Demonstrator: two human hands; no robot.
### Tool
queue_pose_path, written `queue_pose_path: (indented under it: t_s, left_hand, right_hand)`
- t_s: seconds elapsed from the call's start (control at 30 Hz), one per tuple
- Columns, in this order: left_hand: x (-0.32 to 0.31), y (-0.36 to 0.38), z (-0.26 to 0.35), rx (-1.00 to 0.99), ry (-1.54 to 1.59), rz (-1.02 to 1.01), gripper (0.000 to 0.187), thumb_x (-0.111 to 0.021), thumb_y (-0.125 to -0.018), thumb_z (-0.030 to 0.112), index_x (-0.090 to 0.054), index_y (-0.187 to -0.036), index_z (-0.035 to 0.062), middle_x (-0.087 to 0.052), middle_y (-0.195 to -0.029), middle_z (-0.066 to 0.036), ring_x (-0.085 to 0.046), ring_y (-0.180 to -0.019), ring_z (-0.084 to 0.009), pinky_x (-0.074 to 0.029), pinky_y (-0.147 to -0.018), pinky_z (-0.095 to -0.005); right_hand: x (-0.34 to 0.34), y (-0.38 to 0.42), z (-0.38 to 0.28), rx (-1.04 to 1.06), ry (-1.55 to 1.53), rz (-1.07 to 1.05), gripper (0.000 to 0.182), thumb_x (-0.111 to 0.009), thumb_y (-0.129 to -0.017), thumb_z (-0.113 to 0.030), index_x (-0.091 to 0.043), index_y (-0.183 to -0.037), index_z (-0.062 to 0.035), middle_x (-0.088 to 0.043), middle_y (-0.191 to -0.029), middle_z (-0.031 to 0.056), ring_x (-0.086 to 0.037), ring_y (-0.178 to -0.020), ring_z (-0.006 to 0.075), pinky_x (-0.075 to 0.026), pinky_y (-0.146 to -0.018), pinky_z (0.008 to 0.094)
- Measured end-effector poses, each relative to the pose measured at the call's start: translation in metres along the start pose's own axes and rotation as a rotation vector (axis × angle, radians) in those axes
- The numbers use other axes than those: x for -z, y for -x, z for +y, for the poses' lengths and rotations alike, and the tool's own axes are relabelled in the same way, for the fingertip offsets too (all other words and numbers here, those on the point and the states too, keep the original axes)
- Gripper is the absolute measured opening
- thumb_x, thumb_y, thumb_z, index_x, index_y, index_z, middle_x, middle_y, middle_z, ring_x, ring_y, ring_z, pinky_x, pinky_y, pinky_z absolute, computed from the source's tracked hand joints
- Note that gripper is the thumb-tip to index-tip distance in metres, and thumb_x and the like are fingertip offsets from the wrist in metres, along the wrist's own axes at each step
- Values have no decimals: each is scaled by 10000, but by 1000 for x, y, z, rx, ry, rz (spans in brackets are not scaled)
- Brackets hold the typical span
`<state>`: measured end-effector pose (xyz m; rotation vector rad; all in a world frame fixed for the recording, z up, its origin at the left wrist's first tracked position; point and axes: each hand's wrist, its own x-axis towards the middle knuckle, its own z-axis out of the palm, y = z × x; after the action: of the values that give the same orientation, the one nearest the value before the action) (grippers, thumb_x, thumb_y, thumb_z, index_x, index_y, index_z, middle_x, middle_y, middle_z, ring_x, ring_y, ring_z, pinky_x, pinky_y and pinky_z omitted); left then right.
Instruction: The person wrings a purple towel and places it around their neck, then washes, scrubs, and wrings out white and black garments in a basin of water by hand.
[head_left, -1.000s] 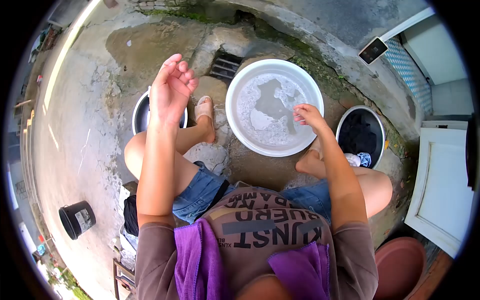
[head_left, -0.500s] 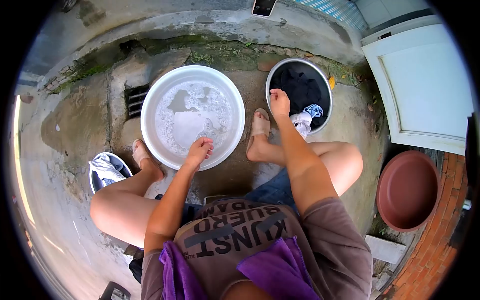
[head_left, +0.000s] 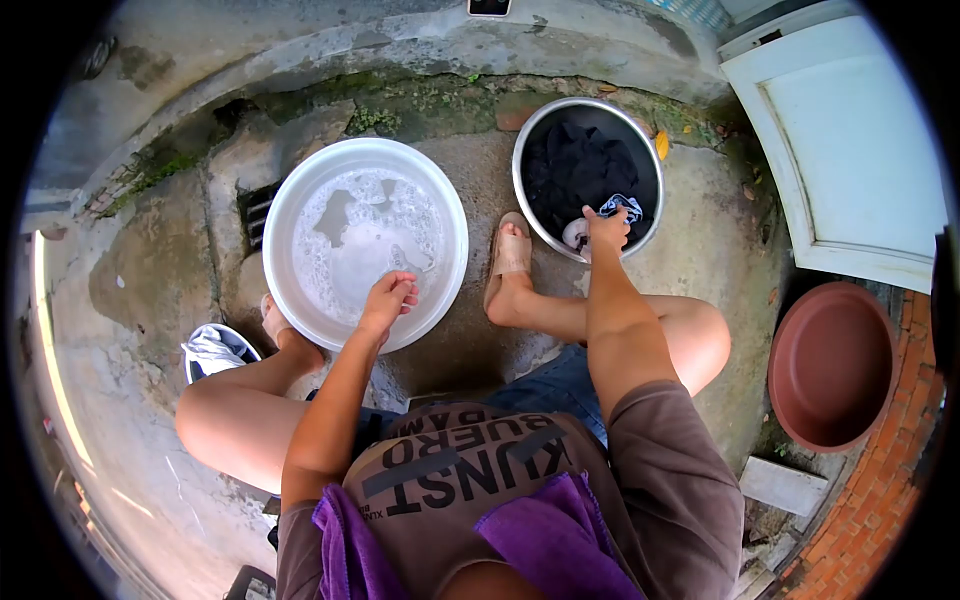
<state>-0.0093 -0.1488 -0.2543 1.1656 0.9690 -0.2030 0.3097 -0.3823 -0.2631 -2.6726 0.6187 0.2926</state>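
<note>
Two hands are engaged: the right hand (head_left: pixel 606 229) closes its fingers on a light garment (head_left: pixel 578 233) at the near rim of the steel basin (head_left: pixel 528 135), while the left hand (head_left: pixel 388 298) hangs loosely curled, gripping nothing, over the near edge of the white tub (head_left: pixel 280 205). Progress appears early: one steel basin beyond the right fingers still holds dark laundry (head_left: pixel 580 165), one white tub holds suds only, and one small bowl (head_left: pixel 195 335) left of the left fingers holds one white cloth (head_left: pixel 215 345). One brown basin (head_left: pixel 830 365) sits well right of the right fingers.

A white basin (head_left: pixel 300 190) of foamy water, a silver bowl (head_left: pixel 655 165) of black clothes (head_left: pixel 575 170).
</note>
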Motion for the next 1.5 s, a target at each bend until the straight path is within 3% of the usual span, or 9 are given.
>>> queue_pose_path:
  t_s: [0.4, 0.57, 0.67, 0.8, 0.9, 1.03, 1.17, 1.33, 1.5]
  left_hand:
    - [4, 6, 0, -27, 0, -11, 177, -456, -894, 155, -546, -1026, 77, -575, -877, -23, -540, -745, -111, -439, -656, -254]
    - [4, 6, 6, -48, 22, 4, 180, -450, -896, 153, -545, -1027, 75, -571, -875, -19, -541, -747, -111, -440, -663, -256]
    - [3, 8, 9, -40, 42, 32, 183, -449, -897, 156, -544, -1031, 75, -570, -880, -20, -541, -753, -112, -440, -671, -259]
    - [5, 8, 8, -55, 65, -17, 182, -449, -896, 165, -544, -1031, 88, -569, -893, -20, -543, -764, -112, -440, -675, -257]
    - [9, 6, 6, -67, 96, 2, 183, -448, -895, 164, -544, -1032, 90, -569, -894, -20, -543, -768, -113, -440, -676, -258]
    - [14, 10, 9, -95, 214, -4, 177, -438, -894, 167, -545, -1013, 93, -571, -872, -11, -541, -767, -104, -436, -668, -261]
    - [23, 23, 27, -133, 302, -73, 321, -448, -906, 287, -484, -1175, 115, -555, -1050, -57, -548, -904, -166, -456, -744, -331]
    - [32, 47, 57, -275, 779, -232, 754, -415, -840, 611, -155, -1416, 200, -269, -1402, -115, -396, -1190, -347, -399, -884, -542]
    - [58, 41, 57, -451, 994, -319, 619, -407, -901, 486, -220, -1394, 163, -376, -1351, -117, -459, -1163, -289, -407, -938, -465]
  right_hand:
    - [-20, -20, 20, 114, -386, 205, 824, -634, -636, 18, -293, -1364, -163, -210, -1388, 192, -442, -1164, 344, -395, -954, 356]
    - [8, -9, 6, 171, -330, 220, 740, -613, -648, 10, -369, -1325, -160, -181, -1407, 210, -428, -1182, 351, -371, -975, 330]
    - [22, -10, -8, 329, -166, 187, 489, -597, -687, -55, -534, -1165, -140, -189, -1407, 221, -443, -1166, 367, -374, -972, 354]
    - [59, 31, -48, 785, -31, 277, 523, -594, -640, 3, -545, -1147, -116, -228, -1384, 247, -382, -1195, 414, -338, -1002, 390]
    - [76, 38, -72, 1043, -123, 196, 461, -568, -637, 23, -589, -1084, -89, -430, -1263, 203, -459, -1144, 325, -386, -953, 375]
    - [125, 127, -108, 921, -605, -425, 450, -461, -667, 94, -581, -1081, -36, -587, -994, 95, -562, -916, 156, -493, -706, 293]
    - [159, 219, -129, 1025, -851, -775, 412, -442, -667, 122, -560, -1049, 23, -581, -1013, 111, -560, -939, 179, -453, -813, 293]
    - [124, 257, -143, 1125, -1117, -1168, 391, -469, -631, 126, -557, -1000, 33, -563, -1046, 139, -558, -959, 209, -402, -909, 326]
    - [42, 305, -154, 898, -1241, -1462, 328, -484, -701, 112, -558, -1002, 5, -558, -1067, 131, -550, -1008, 208, -410, -915, 329]
